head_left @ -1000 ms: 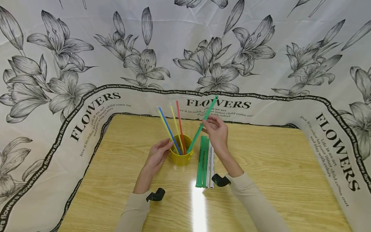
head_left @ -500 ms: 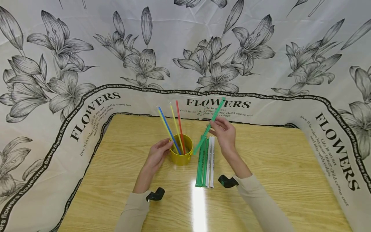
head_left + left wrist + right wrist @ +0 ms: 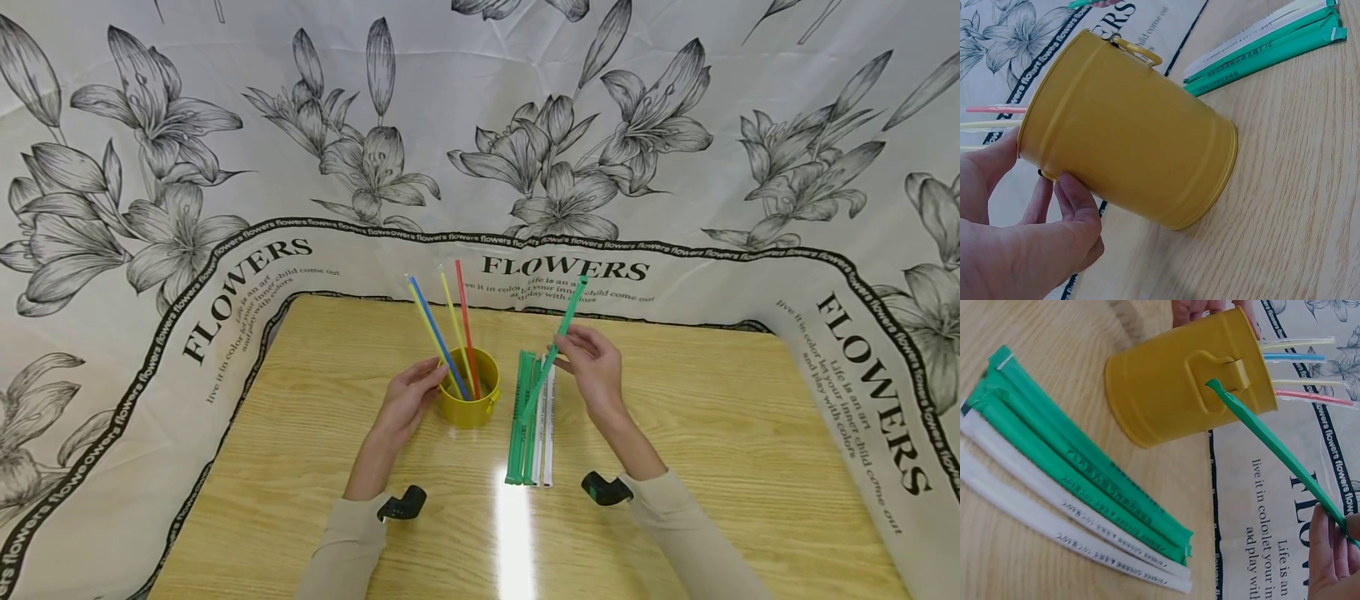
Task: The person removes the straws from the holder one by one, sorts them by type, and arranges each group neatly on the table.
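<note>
A yellow metal bucket (image 3: 467,414) stands upright on the table, with several yellow, blue and red straws (image 3: 467,329) leaning in it. My left hand (image 3: 405,404) grips its rim from the left, thumb at the top edge and fingers along the side in the left wrist view. Between the thumb and fingers of my right hand (image 3: 598,371) is a green paper-wrapped straw (image 3: 572,315), tilted, its lower end over the row on the table. That row holds green wrapped straws (image 3: 1272,57) and white wrapped straws (image 3: 1075,540), lying side by side right of the bucket.
The light wood table (image 3: 720,433) is bounded at the back and sides by a white cloth (image 3: 420,267) printed with flowers and lettering. A small handle (image 3: 1138,51) sticks out from the bucket's side. Black wrist cameras (image 3: 405,503) sit on both sleeves.
My right hand has moved right and down with the green wrapped straw. Its lower end has shifted from the bucket's rim to over the row. The left hand and bucket stay put.
</note>
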Demonstrator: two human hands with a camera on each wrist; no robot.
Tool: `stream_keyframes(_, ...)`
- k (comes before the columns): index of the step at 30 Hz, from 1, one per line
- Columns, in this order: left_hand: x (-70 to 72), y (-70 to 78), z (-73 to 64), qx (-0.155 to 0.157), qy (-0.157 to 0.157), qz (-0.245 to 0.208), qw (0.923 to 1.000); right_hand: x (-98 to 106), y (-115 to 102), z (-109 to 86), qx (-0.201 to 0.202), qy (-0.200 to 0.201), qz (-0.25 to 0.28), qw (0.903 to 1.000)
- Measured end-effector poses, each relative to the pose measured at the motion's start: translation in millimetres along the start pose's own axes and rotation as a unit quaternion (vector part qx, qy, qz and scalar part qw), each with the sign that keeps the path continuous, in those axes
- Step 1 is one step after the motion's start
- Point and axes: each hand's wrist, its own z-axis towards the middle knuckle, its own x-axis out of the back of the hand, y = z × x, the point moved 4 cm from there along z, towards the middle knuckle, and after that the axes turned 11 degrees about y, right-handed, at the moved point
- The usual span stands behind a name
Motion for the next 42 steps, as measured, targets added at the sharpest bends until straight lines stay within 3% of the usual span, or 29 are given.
stream_keyframes(23, -2.0, 2.1, -0.8, -0.007, 0.004, -0.012, 0.9999, 44, 45, -13.5, -0.044, -0.031, -0.089, 0.9946)
stream_keyframes(42, -0.4, 0.7, 0.3, -0.015, 0.005, -0.009, 0.9998, 59, 76, -20.5, -0.061, -0.038, -0.181, 0.981)
